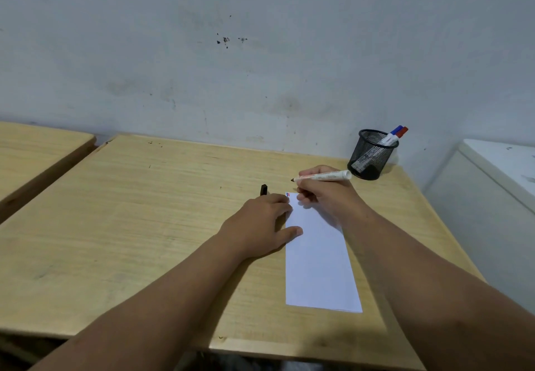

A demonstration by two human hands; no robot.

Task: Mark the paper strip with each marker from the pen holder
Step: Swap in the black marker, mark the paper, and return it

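Left hand (262, 220) lies flat, fingers spread, pinning the paper strip (318, 257) to the wooden surface (144, 211). Right hand (324, 194) is clamped on an uncapped black marker (322, 176), tip poised above the strip's far end beside the blue and red marks (287, 194). Its cap (263, 189) stands aside at the left; the mesh pen holder (372, 155) sits far right.

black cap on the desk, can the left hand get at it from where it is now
Probably yes. The black cap stands on bare desk just beyond the left hand, which rests on the paper strip, holds nothing, and has nothing between.
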